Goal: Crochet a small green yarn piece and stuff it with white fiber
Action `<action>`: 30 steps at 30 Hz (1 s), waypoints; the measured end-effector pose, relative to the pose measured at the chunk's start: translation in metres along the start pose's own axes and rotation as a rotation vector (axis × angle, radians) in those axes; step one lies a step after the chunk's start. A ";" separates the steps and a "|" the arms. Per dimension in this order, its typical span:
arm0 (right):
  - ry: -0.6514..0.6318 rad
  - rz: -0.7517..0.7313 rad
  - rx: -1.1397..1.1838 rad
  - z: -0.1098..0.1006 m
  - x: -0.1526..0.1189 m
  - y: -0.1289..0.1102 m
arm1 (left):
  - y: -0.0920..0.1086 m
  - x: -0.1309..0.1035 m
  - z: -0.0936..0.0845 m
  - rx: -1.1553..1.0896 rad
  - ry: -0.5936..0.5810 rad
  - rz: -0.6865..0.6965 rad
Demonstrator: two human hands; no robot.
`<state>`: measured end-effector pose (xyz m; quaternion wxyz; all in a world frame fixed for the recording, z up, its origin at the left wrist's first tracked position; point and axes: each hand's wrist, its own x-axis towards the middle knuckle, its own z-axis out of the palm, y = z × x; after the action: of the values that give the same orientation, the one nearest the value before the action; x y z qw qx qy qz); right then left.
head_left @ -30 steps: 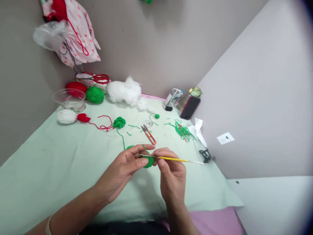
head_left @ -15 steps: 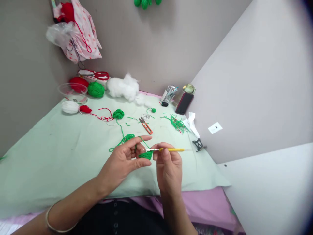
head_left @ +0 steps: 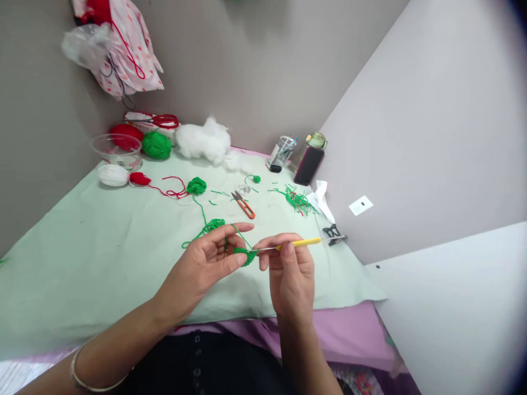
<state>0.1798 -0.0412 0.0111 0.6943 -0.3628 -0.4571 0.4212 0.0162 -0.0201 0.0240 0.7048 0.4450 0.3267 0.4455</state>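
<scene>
My left hand [head_left: 209, 262] pinches a small green crocheted piece [head_left: 249, 258] between thumb and fingers, and a strand of green yarn runs over its raised index finger. My right hand [head_left: 291, 269] grips a yellow-handled crochet hook [head_left: 303, 242]; the hook's metal tip reaches left to the edge of the green piece. Loose green yarn [head_left: 214, 225] lies on the cloth just beyond my left hand and leads back to a small green bundle [head_left: 196, 186].
Orange snips [head_left: 244, 205] lie beyond my hands, with yarn scraps [head_left: 297, 201] to their right. Farther back are white stuffing [head_left: 203, 140], a green yarn ball [head_left: 157, 145], a clear bowl [head_left: 119, 153] and a phone [head_left: 308, 165]. A black clip [head_left: 332, 235] sits at the right.
My right hand has moved slightly right and the hook is now tilted, its handle end higher. My left thumb has closed onto the green piece. The whole view has shifted slightly.
</scene>
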 end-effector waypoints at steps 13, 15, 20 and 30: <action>-0.155 -0.631 -0.774 -0.013 -0.016 0.013 | -0.010 -0.001 -0.001 0.137 0.148 0.104; -0.119 -0.773 -0.935 -0.014 -0.018 0.021 | -0.012 0.000 0.000 -0.022 0.110 -0.004; 0.008 -0.580 -0.659 -0.008 -0.018 0.022 | -0.010 0.006 -0.002 -0.324 0.004 -0.232; -0.026 -0.228 -0.365 0.000 -0.013 0.022 | -0.017 0.003 -0.003 -0.109 0.043 -0.046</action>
<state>0.1717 -0.0451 -0.0130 0.6541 -0.4230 -0.5729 0.2550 0.0205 -0.0193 0.0073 0.7307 0.3889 0.3271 0.4558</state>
